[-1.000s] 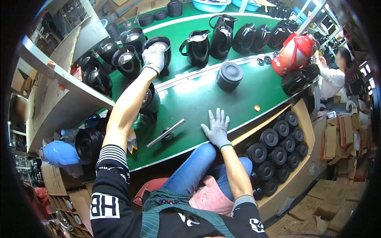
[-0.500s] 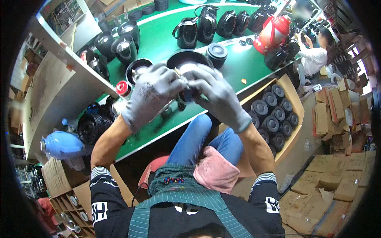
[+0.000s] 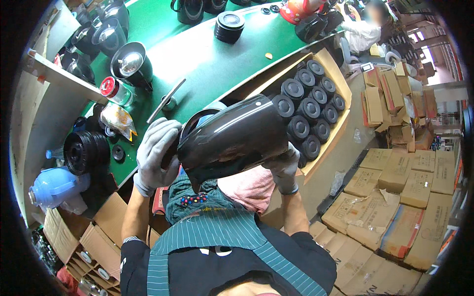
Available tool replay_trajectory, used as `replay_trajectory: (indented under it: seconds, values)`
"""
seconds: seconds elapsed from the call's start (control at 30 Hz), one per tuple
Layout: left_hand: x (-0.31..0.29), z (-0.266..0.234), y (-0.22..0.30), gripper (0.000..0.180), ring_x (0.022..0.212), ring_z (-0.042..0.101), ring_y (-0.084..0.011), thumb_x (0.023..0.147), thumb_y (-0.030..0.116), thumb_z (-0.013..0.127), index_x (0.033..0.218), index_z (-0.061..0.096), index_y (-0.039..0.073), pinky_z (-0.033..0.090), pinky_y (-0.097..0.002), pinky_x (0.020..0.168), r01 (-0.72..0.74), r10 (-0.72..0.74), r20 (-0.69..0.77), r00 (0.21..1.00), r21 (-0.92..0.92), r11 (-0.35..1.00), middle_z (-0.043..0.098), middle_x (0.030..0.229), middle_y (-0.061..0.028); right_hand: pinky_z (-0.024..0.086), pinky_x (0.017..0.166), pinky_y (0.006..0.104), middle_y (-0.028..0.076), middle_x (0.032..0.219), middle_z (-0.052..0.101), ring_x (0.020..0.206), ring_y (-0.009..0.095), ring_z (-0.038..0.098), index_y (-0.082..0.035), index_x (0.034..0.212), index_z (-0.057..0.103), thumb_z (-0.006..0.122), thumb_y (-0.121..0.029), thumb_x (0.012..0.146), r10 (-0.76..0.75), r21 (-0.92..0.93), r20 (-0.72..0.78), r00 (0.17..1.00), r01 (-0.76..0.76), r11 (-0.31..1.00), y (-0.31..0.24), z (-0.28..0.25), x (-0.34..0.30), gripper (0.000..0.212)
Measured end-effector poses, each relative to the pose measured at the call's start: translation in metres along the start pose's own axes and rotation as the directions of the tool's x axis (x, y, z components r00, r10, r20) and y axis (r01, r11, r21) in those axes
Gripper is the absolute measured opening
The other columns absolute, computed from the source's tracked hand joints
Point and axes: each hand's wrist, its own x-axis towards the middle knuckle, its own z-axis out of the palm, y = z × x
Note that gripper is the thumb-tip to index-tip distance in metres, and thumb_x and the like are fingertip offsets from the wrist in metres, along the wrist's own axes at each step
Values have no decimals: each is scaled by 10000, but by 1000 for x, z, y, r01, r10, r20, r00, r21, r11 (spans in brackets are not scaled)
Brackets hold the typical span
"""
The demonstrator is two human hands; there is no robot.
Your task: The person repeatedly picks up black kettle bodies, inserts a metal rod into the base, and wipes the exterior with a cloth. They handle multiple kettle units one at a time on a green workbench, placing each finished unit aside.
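Note:
A glossy black thermos jug (image 3: 237, 135) lies on its side in the air above my lap, its wide end to the right. My left hand (image 3: 157, 155), in a grey glove, is closed on a dark part at the jug's left end; whether that is a handle or a separate piece I cannot tell. At the opposite end my right hand (image 3: 284, 170), also gloved, grips the jug from below, its fingers partly hidden. Beyond the jug, on the green table (image 3: 197, 54), a metal rod tool (image 3: 167, 100) stands tilted on a small base.
An open carton (image 3: 328, 148) of round black lids (image 3: 310, 107) stands right of the table. Dark cups (image 3: 131, 64), a red-capped jar (image 3: 109, 87) and a stack of black discs (image 3: 229, 27) are on the table. Flat cartons (image 3: 395, 170) lie at right; a blue jug (image 3: 57, 186) sits at left.
My hands, earlier together over the table, have come nearer and spread apart, now with the black jug turned sideways between them. The view has shifted right and downward.

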Motion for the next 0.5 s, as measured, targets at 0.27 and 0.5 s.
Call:
replay_trajectory:
  seconds: [0.27, 0.5]
  values:
    - [15, 22, -11, 470, 1142, 752, -379, 832, 106, 807, 1290, 744, 24, 580, -503, 1050, 110, -113, 30, 993, 89, 990, 762, 1252, -188, 589, 905, 352, 98, 1104, 754, 1026, 191, 716, -8, 968, 770, 928, 57, 722, 115, -59, 23, 993, -113, 992, 10, 13, 18, 299]
    - [-20, 37, -79, 402, 1051, 796, -274, 884, 179, 778, 1232, 781, -22, 603, -366, 942, 683, -687, 60, 724, -196, 703, 813, 1148, -169, 511, 1116, 368, 192, 1579, 609, 1363, 228, 636, 24, 1134, 775, 768, 60, 879, 361, -270, 425, 830, -264, 926, 4, 21, 118, 258]
